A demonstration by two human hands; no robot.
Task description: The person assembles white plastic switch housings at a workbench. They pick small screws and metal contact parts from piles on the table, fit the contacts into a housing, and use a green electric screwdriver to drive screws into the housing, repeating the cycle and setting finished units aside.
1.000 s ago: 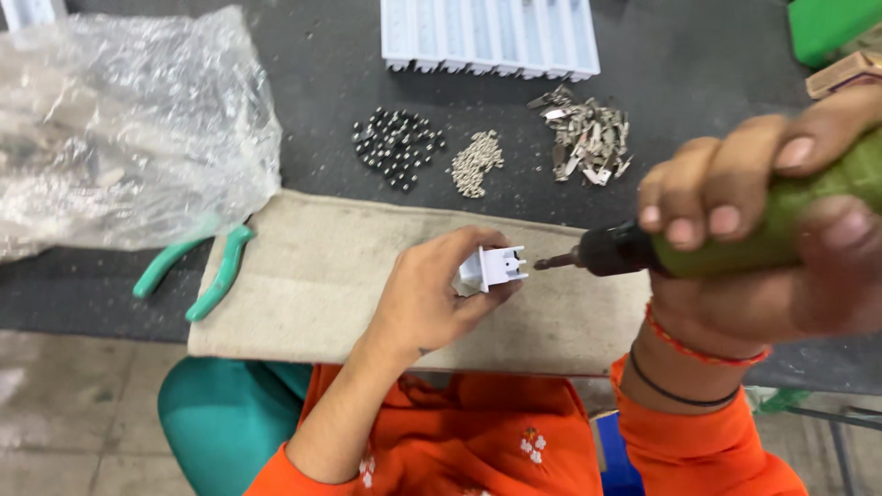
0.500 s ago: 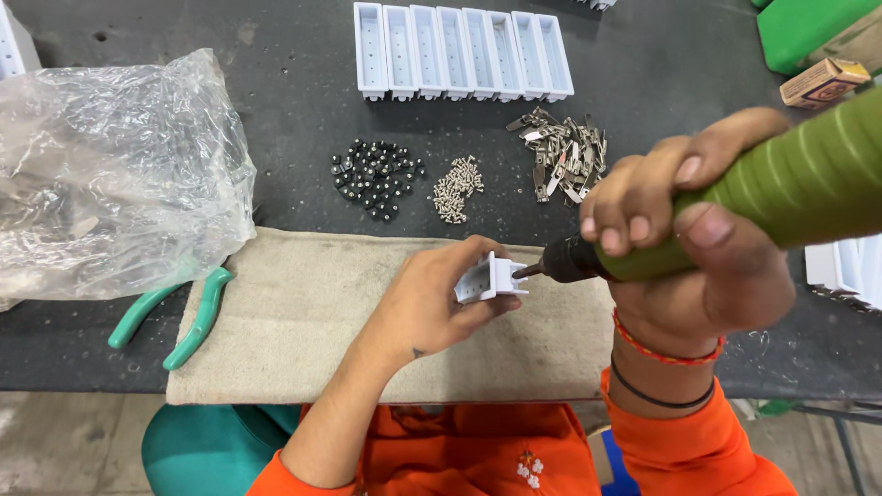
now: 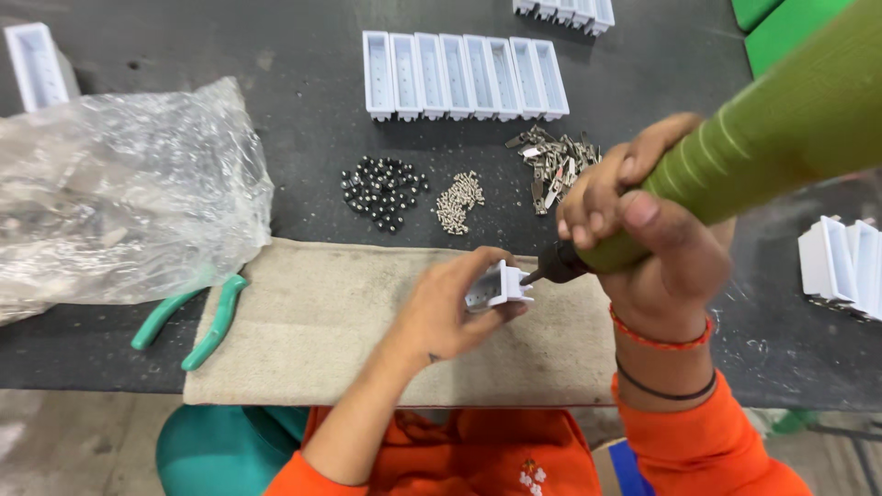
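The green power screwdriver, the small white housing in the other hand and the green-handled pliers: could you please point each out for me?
green power screwdriver (image 3: 735,156), head view, on its ribbed green barrel.
small white housing (image 3: 503,286), head view, on its white end face.
green-handled pliers (image 3: 216,323), head view, on the right handle.

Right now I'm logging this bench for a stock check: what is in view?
white housing piece: one, held on the mat
green power screwdriver: one, tip at the piece
beige mat: one, front of table
green-handled pliers: one, mat's left edge
clear plastic bag: one, left
white housings: row of several, back centre; more at the edges
black balls: pile, centre
small screws: pile, beside balls
metal clips: pile, right of screws
left hand: holds the piece
right hand: grips the screwdriver
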